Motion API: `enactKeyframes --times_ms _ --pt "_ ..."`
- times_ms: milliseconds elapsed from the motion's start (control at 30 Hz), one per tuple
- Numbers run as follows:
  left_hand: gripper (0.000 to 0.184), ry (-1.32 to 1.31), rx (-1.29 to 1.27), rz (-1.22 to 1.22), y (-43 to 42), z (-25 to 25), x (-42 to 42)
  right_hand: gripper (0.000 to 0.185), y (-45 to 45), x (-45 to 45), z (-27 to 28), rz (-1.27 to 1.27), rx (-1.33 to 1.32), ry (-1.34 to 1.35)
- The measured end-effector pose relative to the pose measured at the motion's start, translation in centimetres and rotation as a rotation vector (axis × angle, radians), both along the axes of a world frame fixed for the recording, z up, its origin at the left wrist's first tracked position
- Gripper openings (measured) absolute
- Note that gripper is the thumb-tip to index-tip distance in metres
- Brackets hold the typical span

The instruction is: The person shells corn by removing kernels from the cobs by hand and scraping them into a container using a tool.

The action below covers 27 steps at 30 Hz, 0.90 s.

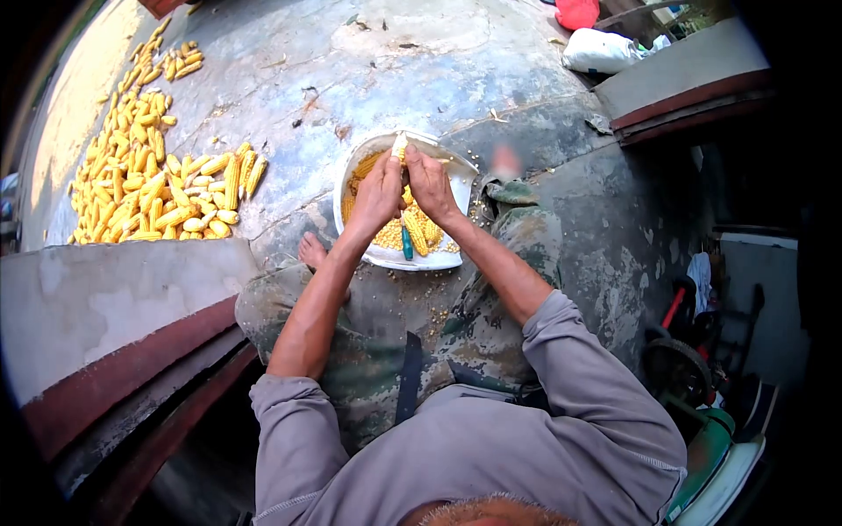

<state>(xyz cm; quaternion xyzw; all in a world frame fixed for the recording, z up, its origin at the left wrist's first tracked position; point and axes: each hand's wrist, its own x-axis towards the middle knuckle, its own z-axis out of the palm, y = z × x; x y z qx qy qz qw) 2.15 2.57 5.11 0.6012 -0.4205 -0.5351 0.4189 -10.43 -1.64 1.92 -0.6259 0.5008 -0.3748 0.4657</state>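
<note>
Both of my hands meet over a white basin (pixel 460 188). My left hand (pixel 377 191) is closed around a corn cob (pixel 400 144), whose pale tip points away from me. My right hand (pixel 428 182) is closed on the same cob, its thumb close to the left one. Loose yellow kernels (pixel 386 235) and a few corn cobs (pixel 416 235) lie in the basin below. A tool with a green handle (pixel 407 245) points toward me just under my hands; its upper end is hidden, and I cannot tell if a hand touches it.
A large heap of corn cobs (pixel 145 180) covers the concrete floor at the left. Scattered kernels (pixel 436 317) lie between my legs. A low wall (pixel 123 307) is at the left, a white sack (pixel 601 51) at the upper right, and a wheel (pixel 677 370) among dark clutter at the right.
</note>
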Motion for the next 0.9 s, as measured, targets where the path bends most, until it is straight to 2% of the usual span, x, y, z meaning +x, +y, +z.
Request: enactKeyframes --times_ms 133,200,233,300,367,467,533,600,700,800,900 --pt "0.046 0.121 0.015 0.039 0.1 -0.8 0.0 0.059 0.3 0.1 -0.2 0.023 0.037 -0.020" --pt "0.043 0.393 0.193 0.054 -0.4 -1.2 0.4 0.058 0.4 0.2 -0.3 0.028 0.058 -0.051" --pt "0.045 0.443 0.212 0.060 -0.5 -1.2 0.4 0.057 0.3 0.2 -0.4 0.030 0.077 -0.083" --pt "0.045 0.444 0.199 0.066 -0.4 -1.0 0.3 0.057 0.1 0.1 -0.5 0.031 0.096 -0.115" --pt "0.045 0.442 0.183 0.070 -0.4 -0.5 0.4 0.055 -0.5 -0.3 -0.5 0.072 0.282 -0.230" --pt "0.040 0.345 0.128 0.010 -0.4 -0.5 0.3 0.054 -1.1 -0.8 0.4 0.086 0.369 -0.249" --pt "0.037 0.115 0.006 -0.008 -0.1 -0.5 -0.2 0.055 -1.2 -0.6 -0.2 0.057 0.330 -0.252" --pt "0.041 0.119 0.049 0.008 -0.2 -1.1 0.0 0.048 -1.2 -0.6 -0.6 0.137 0.285 -0.274" --pt "0.043 0.091 -0.045 0.031 -0.3 -2.0 0.2 0.047 -1.0 -0.7 -0.7 0.130 0.234 -0.229" --pt "0.047 -0.022 -0.036 0.012 -0.2 -2.0 0.6 0.055 -1.0 -1.0 -0.7 0.146 0.215 -0.152" --pt "0.050 -0.066 0.026 -0.004 -0.3 -2.6 0.8 0.053 -0.7 -1.0 -0.7 0.141 0.174 -0.102"
